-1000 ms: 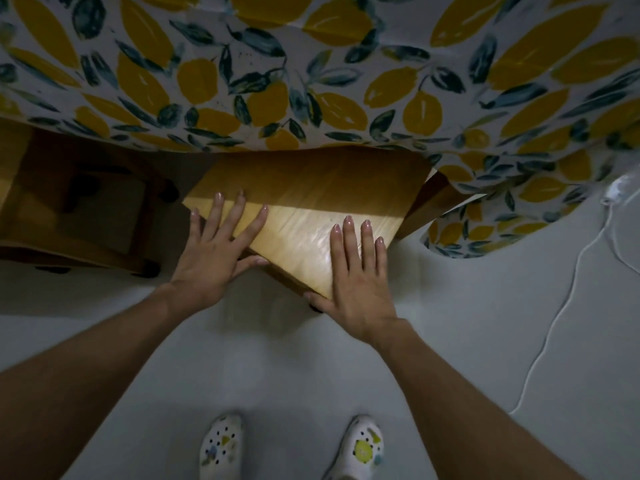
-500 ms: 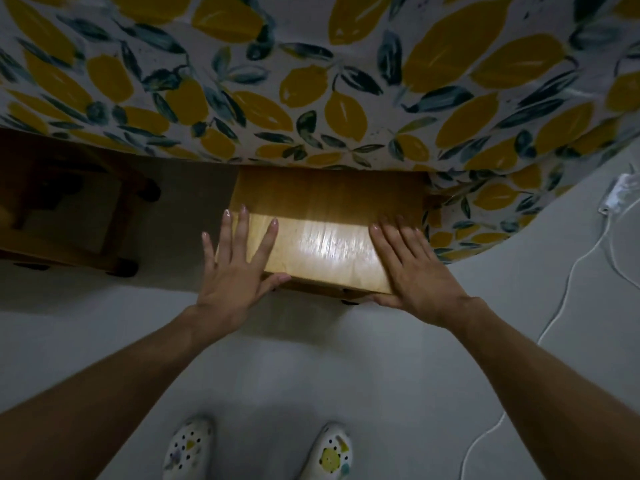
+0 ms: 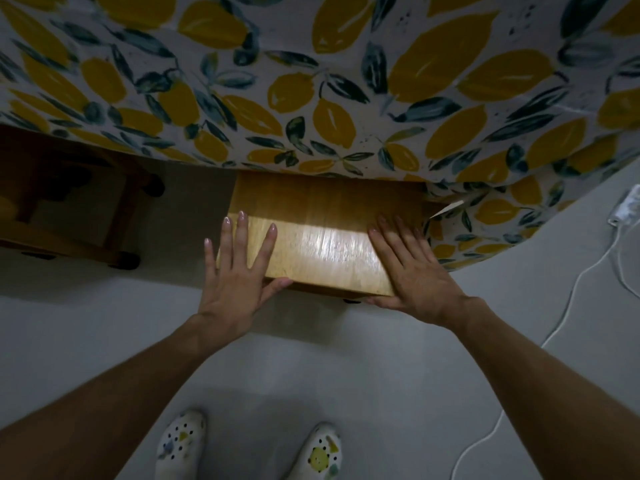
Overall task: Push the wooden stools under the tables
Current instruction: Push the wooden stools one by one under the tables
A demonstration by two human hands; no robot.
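A wooden stool (image 3: 325,233) stands half under the table, its far half in the shadow of the lemon-print tablecloth (image 3: 311,81). My left hand (image 3: 235,271) lies flat on the seat's near left corner, fingers spread, thumb along the front edge. My right hand (image 3: 412,268) lies flat on the near right corner, thumb under the front edge. A second wooden stool (image 3: 79,216) stands in shadow under the table at the left.
A white cable (image 3: 568,306) with a plug block (image 3: 627,209) runs over the grey floor (image 3: 346,358) at the right. My two patterned white shoes (image 3: 249,448) stand just behind the stool. The tablecloth hangs low over the stool's right side.
The stool has turned from skewed to square with the table edge and slid further under the cloth. Both hands shifted to its near corners.
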